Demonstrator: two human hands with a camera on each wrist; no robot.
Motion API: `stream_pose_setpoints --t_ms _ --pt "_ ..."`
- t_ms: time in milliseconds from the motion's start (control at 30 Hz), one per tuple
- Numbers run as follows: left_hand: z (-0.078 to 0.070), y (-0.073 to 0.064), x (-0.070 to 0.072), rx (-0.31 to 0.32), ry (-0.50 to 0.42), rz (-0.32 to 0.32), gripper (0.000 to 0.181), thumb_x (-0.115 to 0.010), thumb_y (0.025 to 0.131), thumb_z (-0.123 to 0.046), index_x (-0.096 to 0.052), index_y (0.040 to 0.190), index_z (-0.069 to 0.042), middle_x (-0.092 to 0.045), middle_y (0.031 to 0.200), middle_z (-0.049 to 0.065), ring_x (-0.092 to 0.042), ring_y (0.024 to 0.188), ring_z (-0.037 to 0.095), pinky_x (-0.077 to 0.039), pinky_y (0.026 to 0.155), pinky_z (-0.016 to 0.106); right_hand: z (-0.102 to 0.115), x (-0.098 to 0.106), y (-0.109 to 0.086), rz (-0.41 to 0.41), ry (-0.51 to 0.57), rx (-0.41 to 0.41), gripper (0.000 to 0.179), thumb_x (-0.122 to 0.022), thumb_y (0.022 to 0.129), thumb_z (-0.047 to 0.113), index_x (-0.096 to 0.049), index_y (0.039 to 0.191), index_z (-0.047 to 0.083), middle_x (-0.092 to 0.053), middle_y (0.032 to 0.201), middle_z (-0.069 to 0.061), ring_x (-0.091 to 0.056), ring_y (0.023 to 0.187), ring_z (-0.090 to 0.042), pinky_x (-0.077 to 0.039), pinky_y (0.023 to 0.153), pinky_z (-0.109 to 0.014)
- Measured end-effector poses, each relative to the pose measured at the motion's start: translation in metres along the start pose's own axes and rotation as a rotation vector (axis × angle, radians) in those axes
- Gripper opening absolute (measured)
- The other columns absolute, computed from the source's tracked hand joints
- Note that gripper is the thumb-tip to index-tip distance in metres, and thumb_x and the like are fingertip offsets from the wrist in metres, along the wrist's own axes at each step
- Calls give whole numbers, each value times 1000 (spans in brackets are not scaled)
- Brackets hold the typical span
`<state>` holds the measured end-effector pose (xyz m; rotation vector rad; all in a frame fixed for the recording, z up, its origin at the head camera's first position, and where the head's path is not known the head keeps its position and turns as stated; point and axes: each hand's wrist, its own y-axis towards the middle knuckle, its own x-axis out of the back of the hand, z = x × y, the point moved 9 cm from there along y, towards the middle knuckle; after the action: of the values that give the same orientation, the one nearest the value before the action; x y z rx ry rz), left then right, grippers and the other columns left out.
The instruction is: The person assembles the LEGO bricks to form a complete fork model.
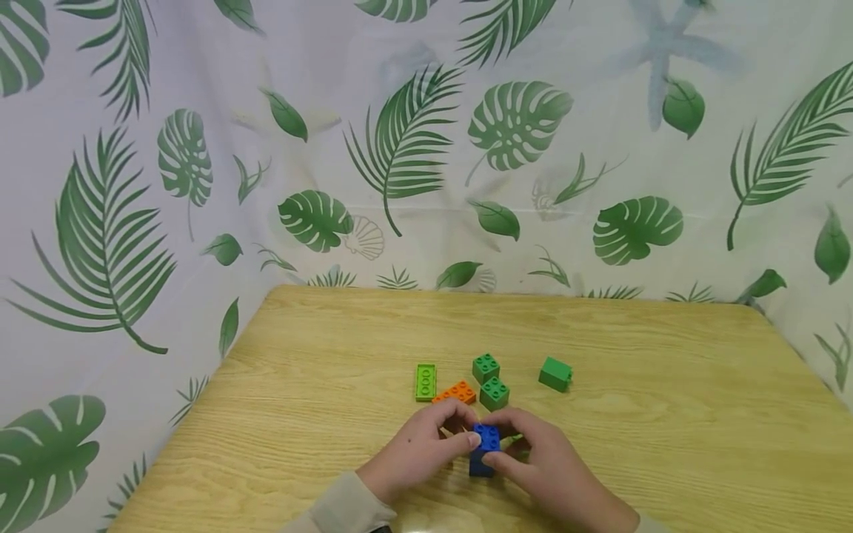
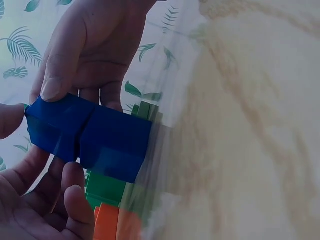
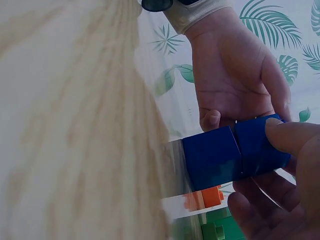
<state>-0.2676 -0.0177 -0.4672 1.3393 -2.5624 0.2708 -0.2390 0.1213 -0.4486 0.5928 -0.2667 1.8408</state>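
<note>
Two blue toy bricks stand one on the other near the table's front edge. A thin gap shows between the upper brick [image 3: 257, 145] and the lower brick [image 3: 212, 160] in both wrist views. My left hand [image 1: 420, 450] pinches the upper brick from the left, its thumb at the studded top edge. From the right, my right hand [image 1: 548, 453] grips the same brick, with the thumb on its near face. The lower brick appears to rest on the table. Fingers hide part of the far sides in the head view.
Beyond the hands lie an orange brick [image 1: 461, 391], a light green brick [image 1: 426, 383] with its hollow underside up, and two green bricks, one nearer [image 1: 494, 394] and one farther [image 1: 486, 367]. Another green brick [image 1: 555, 374] lies on its side to the right. Leaf-patterned cloth [image 1: 426, 163] hangs behind the table [image 1: 320, 348].
</note>
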Motion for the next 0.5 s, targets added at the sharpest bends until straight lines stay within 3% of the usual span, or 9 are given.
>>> stream_pose_setpoints --t_ms 200,367,500 --pt "2 1 -1 33 -41 6 20 -69 97 -36 -66 111 -22 -65 103 -3 -59 93 17 -52 75 35 -1 2 0 -16 -17 0 34 -78 90 33 -67 122 29 -68 115 11 -65 106 -16 -56 80 -28" --pt "4 0 -2 44 -132 34 19 -70 97 -30 -66 111 -17 -65 103 2 -60 87 20 -54 73 38 0 2 0 -13 -34 1 33 -78 90 34 -68 121 29 -68 112 13 -66 102 -14 -56 79 -26" --pt "5 0 -2 44 -138 39 18 -69 98 -29 -65 109 -16 -65 103 3 -61 85 21 -54 72 37 1 1 2 -3 -43 -14 31 -78 90 34 -69 119 27 -70 111 11 -68 99 -15 -56 79 -25"
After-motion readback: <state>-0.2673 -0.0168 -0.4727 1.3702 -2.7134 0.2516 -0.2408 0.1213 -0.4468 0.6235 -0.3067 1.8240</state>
